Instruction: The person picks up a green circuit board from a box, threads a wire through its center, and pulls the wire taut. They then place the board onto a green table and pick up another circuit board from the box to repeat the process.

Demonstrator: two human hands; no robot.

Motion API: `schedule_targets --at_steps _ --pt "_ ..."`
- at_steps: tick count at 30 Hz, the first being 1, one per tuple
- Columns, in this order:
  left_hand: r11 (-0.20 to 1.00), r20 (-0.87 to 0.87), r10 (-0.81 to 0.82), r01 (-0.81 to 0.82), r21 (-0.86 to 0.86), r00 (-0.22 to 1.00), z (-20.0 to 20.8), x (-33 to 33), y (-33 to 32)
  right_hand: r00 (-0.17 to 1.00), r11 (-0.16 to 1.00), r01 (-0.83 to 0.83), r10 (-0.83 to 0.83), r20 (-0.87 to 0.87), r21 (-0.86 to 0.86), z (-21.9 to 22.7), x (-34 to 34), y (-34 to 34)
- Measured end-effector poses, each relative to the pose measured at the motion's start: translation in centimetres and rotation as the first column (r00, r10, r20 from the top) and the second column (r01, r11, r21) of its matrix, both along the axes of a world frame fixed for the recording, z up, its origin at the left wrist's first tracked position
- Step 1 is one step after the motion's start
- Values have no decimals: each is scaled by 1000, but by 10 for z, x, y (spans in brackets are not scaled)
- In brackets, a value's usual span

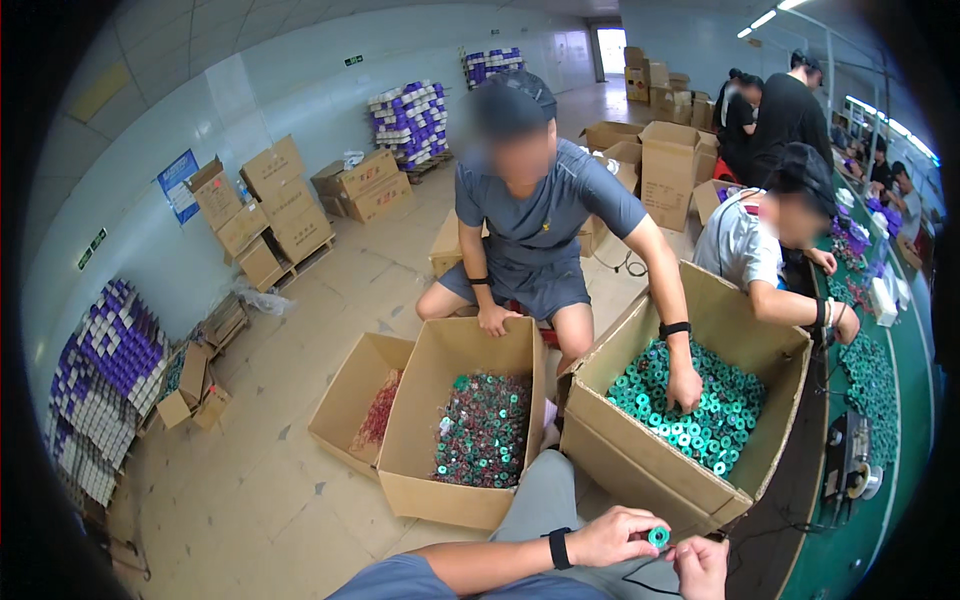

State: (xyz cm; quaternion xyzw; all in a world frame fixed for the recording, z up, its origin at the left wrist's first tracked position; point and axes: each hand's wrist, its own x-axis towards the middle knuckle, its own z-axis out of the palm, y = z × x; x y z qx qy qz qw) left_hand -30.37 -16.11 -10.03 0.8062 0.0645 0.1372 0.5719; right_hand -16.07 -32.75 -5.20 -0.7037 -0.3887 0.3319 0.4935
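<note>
Warehouse floor, open cardboard boxes (480,420) of rings ahead. Left hand (612,537) pinches small green ring (658,537) at its fingertips, hole facing camera; right hand (703,566) just right of it, fingers curled on a thin dark wire (640,578)

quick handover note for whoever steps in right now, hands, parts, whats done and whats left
Left hand: pinching one small green ring core at the fingertips.
Right hand: beside the core, fingers on a thin dark wire trailing below.
Parts: the box of plain green cores is front right, with a co-worker's hand in it. The middle box holds cores with reddish winding; the left box holds reddish wire bits.
Done: many wound cores sit in the middle box.
Left: the green box is well filled.
</note>
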Motion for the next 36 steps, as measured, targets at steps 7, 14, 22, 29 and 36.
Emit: schedule_targets --at_steps 7,14,22,29,36 --pt "996 46 14 -10 -89 999 -10 0 1 993 998 -57 55 109 14 9 -5 5" --pt "971 -58 59 -71 -228 997 12 -1 1 985 1000 -28 25 173 12 25 -4 9" --pt "977 93 85 -65 -203 992 2 -4 3 992 994 -106 103 71 36 -14 -6 0" --pt "996 134 25 -14 -88 991 10 2 10 993 993 -117 116 -36 -16 -4 -2 1" --pt "992 109 106 -112 53 988 12 -3 17 978 987 -141 127 -168 -77 -11 3 5"
